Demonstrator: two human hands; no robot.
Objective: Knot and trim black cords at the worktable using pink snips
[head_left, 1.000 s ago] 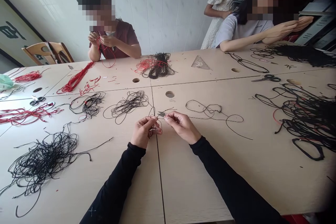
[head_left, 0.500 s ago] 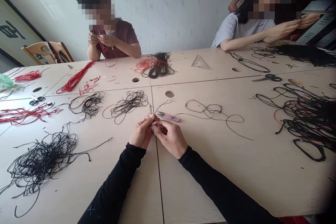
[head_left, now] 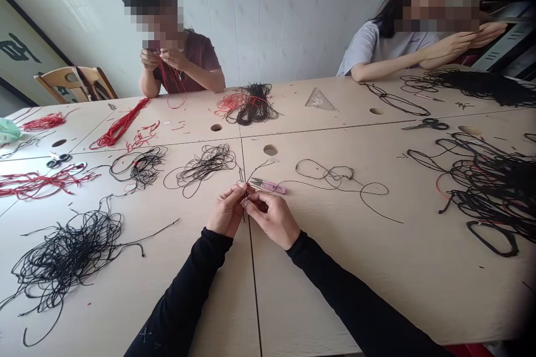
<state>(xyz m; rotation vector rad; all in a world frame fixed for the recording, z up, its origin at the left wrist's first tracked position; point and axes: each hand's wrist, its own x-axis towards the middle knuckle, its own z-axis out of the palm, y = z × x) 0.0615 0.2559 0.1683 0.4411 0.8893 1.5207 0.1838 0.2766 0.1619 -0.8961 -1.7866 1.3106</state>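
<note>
My left hand is closed, thumb and fingers pinching thin black cords whose ends stick up past the fingertips. Close against it, my right hand pinches the same cords a little lower. Short ends hang below between the two hands; the exact crossing of the strands is hidden by the fingers. Just beyond my right fingers lie pink-handled thread snips. A long loose black cord trails from near the hands across the table to the right.
Black cord bundles lie at left, left of centre and right. Red cords, black scissors and a set square are farther off. Two people sit opposite, one handling red cord. The table has round holes.
My right fingers have shifted slightly on the cords, and more of the lower ends shows. A person standing behind at right has mostly gone from sight. The seated person's hand at left moved slightly.
</note>
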